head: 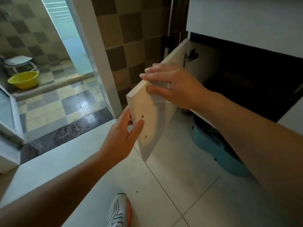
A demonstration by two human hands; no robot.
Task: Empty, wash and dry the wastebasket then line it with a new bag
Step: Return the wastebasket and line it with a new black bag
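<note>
Head view: left hand (122, 136) and right hand (172, 84), arms outstretched, each grip clasping cabinet door (152, 112).

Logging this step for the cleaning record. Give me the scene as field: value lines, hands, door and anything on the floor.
left hand: gripping the cabinet door's lower free edge
right hand: gripping the door's upper corner
cabinet door: white, swung open from the hinge
cabinet interior: dark, contents not discernible
blue container: on the floor under the cabinet, partly hidden by the right arm
yellow basin: on the tiled floor beyond the doorway
shoe: white and orange, on the white tiles
</note>
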